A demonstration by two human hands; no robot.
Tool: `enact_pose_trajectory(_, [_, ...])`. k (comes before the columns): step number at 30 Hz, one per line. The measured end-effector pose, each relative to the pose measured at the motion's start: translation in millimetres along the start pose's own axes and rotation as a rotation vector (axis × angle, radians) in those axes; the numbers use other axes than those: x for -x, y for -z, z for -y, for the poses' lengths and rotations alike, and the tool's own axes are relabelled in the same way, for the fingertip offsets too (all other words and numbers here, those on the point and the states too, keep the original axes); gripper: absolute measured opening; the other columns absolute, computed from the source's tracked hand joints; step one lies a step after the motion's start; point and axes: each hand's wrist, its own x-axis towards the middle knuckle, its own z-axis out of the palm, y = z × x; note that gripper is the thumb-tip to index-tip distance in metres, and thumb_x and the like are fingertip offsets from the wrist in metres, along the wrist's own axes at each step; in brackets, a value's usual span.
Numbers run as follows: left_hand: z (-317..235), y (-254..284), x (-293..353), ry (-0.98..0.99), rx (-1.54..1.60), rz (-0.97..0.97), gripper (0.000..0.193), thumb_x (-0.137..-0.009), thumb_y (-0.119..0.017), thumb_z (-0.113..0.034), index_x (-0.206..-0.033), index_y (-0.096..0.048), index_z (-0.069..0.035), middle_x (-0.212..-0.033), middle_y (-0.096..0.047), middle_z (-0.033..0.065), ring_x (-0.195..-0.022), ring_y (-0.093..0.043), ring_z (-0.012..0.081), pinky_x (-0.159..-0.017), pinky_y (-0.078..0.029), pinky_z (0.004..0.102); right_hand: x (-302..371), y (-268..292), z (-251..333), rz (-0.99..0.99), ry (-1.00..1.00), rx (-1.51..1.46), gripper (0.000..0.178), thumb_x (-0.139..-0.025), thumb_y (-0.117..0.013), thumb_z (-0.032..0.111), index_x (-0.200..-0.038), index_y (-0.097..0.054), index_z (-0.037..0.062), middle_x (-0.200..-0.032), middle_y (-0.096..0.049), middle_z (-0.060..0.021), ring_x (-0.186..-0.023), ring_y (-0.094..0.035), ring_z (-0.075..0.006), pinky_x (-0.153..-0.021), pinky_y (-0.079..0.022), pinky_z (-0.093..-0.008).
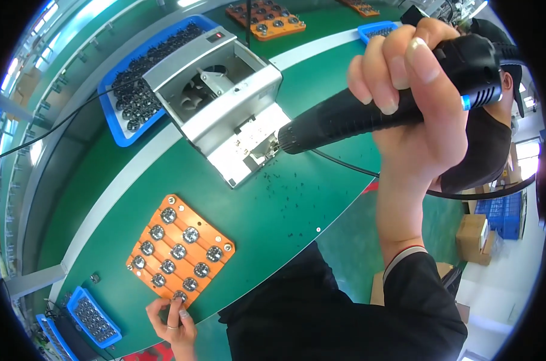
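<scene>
My right hand [420, 108] grips a black electric screwdriver [345, 119], held slanting across the view. The screwdriver's nose points down-left and meets the lit front ledge of a grey metal screw feeder [228, 99]; its bit tip is too small to make out. On the green table, an orange fixture plate [173, 233] carries several round, silvery-black parts [190, 234] in rows. At the plate's near corner, my left hand [173, 328] has its fingertips closed around one small round part [179, 296], partly covering it.
Small dark screws [291, 198] lie scattered beside the feeder. Behind it stands a blue tray [119, 114] full of dark parts; a smaller blue tray [95, 319] sits at lower left. More orange plates [277, 25] are at the back. A black cable [345, 163] runs under the screwdriver. Another person [480, 144] is at right.
</scene>
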Motion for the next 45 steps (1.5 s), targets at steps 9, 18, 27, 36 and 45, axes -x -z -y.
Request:
enact_pose_trajectory(9, [-3.8, 3.8, -4.3, -0.023, -0.040, 0.033, 0.027, -0.081, -0.063, 0.000, -0.105, -0.073, -0.005, -0.104, -0.054, 0.0142, -0.089, -0.054, 0.0273, -0.070, -0.047, 0.0353, -3.2, 1.7, 0.1, 0.192, -0.048, 0.052, 0.016, -0.095, -0.054, 0.003, -0.111, -0.051, 0.0041, -0.084, -0.055, -0.0077, -0.066, -0.053, -0.0160, -0.065, -0.045, -0.0360])
enact_pose_trajectory(18, [-7.3, 5.2, -3.6, 0.017, 0.019, 0.048, 0.020, -0.087, -0.063, 0.001, -0.105, -0.073, 0.001, -0.105, -0.055, 0.0144, -0.090, -0.054, 0.0258, -0.074, -0.046, 0.0341, -7.5, -4.7, -6.9, 0.280, 0.004, 0.103, 0.019, -0.093, -0.056, 0.000, -0.111, -0.051, 0.0033, -0.085, -0.056, -0.0082, -0.065, -0.055, -0.0158, -0.064, -0.045, -0.0345])
enact_pose_trajectory(27, [-3.2, 2.0, -0.3, -0.005, 0.007, -0.001, 0.022, -0.086, -0.064, 0.005, -0.106, -0.073, 0.002, -0.105, -0.057, 0.0140, -0.086, -0.055, 0.0252, -0.073, -0.046, 0.0330, -12.6, -37.0, -16.5, -0.147, -0.314, -0.172, 0.021, -0.081, -0.071, -0.012, -0.091, -0.059, 0.0016, -0.073, -0.064, -0.0100, -0.058, -0.062, -0.0167, -0.057, -0.049, -0.0313])
enact_pose_trajectory(36, [-4.0, 6.0, -6.0, -0.067, 0.004, -0.010, 0.025, -0.083, -0.066, 0.005, -0.106, -0.073, -0.001, -0.105, -0.057, 0.0134, -0.084, -0.055, 0.0239, -0.071, -0.048, 0.0326, 1.8, -8.0, -2.1, -0.118, -0.245, -0.225, 0.015, -0.095, -0.056, 0.003, -0.109, -0.053, 0.0020, -0.084, -0.046, -0.0029, -0.072, -0.045, -0.0116, -0.069, -0.038, -0.0314])
enact_pose_trajectory(45, [3.4, 0.8, -11.9, -0.101, 0.021, -0.066, 0.039, -0.066, -0.076, -0.001, -0.104, -0.076, -0.010, -0.101, -0.059, 0.0104, -0.086, -0.060, 0.0283, -0.070, -0.049, 0.0382, 56.1, -108.4, -1.9, 0.125, -0.241, -0.402, 0.023, -0.096, -0.062, 0.010, -0.106, -0.041, 0.0055, -0.082, -0.048, 0.0000, -0.063, -0.050, -0.0068, -0.063, -0.044, -0.0247])
